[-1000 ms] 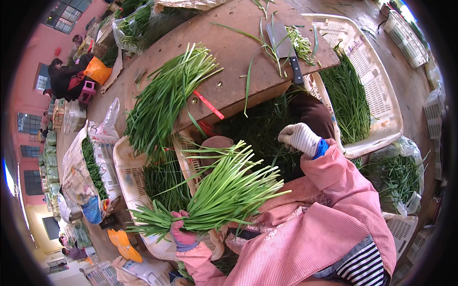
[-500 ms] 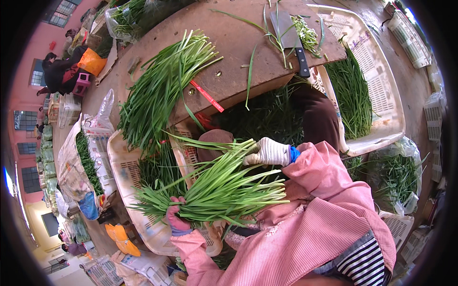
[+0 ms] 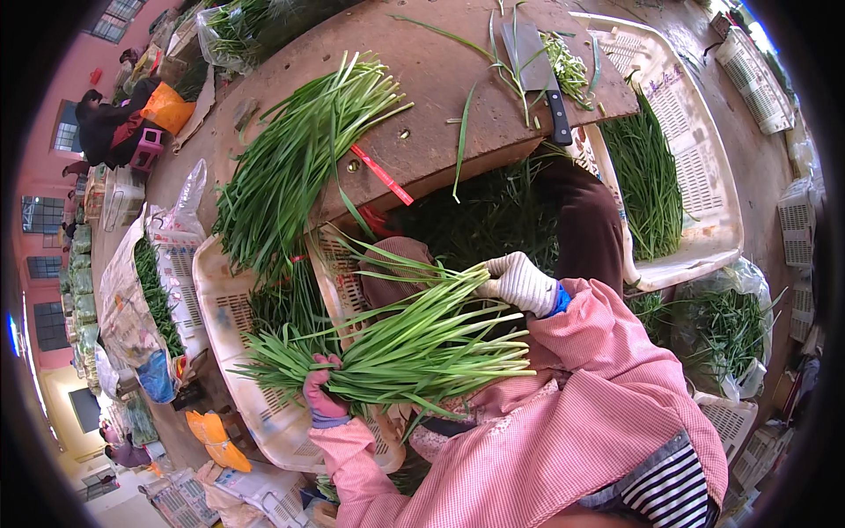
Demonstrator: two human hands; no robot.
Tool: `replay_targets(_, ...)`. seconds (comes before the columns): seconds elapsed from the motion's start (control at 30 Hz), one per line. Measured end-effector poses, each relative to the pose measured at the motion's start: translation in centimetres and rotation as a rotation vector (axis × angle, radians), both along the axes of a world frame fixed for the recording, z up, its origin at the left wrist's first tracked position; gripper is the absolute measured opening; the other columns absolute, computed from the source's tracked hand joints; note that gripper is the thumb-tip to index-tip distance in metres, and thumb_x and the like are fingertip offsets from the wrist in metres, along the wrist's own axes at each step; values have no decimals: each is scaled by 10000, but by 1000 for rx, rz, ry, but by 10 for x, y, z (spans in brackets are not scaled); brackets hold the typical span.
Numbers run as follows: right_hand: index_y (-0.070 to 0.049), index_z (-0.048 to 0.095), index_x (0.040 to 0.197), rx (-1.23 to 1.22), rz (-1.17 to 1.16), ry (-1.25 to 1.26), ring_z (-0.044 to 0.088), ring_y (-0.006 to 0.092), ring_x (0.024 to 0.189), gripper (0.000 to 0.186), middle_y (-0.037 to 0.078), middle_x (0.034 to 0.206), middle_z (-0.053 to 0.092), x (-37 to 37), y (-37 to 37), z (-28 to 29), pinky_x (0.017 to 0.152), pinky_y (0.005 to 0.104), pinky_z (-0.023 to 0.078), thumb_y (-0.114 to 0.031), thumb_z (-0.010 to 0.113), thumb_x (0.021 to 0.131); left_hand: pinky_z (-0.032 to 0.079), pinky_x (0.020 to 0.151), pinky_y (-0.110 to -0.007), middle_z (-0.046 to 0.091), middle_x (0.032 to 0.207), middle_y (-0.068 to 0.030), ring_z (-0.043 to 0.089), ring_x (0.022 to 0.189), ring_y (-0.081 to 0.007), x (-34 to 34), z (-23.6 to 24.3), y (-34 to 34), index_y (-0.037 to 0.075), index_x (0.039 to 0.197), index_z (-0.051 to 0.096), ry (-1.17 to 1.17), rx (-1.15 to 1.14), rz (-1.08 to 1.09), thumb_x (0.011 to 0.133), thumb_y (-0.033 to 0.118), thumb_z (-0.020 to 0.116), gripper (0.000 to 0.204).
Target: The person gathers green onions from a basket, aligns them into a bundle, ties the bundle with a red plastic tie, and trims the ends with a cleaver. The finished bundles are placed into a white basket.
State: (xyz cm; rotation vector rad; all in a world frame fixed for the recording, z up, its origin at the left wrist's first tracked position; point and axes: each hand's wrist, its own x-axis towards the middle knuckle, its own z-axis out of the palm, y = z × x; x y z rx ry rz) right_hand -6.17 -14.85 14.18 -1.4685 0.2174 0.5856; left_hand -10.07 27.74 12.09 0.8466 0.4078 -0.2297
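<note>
A loose bunch of garlic chives (image 3: 431, 352) lies across my lap, pale stalk ends to the right. My left hand (image 3: 324, 390), in a pink glove, is closed around its leafy part. My right hand (image 3: 525, 283), in a white knitted glove with a blue cuff, pinches a few stalks at their pale ends along the bunch's upper side. Beyond, on the brown board table (image 3: 440, 66), rests a bigger pile of chives (image 3: 295, 167), its leaves drooping over the left edge. A red strip (image 3: 383, 174) lies beside that pile.
A cleaver (image 3: 531, 66) lies near the table's right corner, handle over the edge, beside cut stalk ends (image 3: 566, 66). White plastic crates of chives stand left (image 3: 231, 308) and right (image 3: 709, 167). A plastic bag of greens (image 3: 726, 330) sits at right. Another person (image 3: 110, 128) sits far left.
My right hand has moved a little to the right, drawing the pinched stalks along. My left hand keeps its grip on the bunch, almost in place.
</note>
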Motion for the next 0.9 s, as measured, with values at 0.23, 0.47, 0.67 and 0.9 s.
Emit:
replay_targets(0.23,-8,738,1012,-174,-203,43,601,87,578,246,34,732,683,-8,-49,5,519,240,487,-197,700,860,496,839,-398,488,906,-85,500,886,-245,-5,10,2,83,972,479,8,-30,-8,728,68,603,274)
replay_targets(0.47,-46,727,1064,-754,-313,-282,674,242,620,261,142,820,709,17,-129,13,620,352,558,-187,713,845,500,820,-390,475,896,-72,484,892,-235,-7,6,10,78,968,477,-8,-56,6,726,58,595,270)
replay_targets(0.67,-96,648,1157,-876,406,-494,683,370,837,410,201,901,697,34,-28,4,726,458,555,-287,726,803,503,843,-392,492,923,-69,490,915,-239,-1,-13,15,70,1006,504,44,-79,45,726,47,598,296)
replay_targets(0.9,-82,719,1057,114,87,-369,705,294,778,273,127,862,721,50,49,-87,693,381,566,-162,754,799,504,927,-418,576,1037,-54,551,1036,-273,-2,-34,33,37,968,607,78,157,186,728,24,607,240)
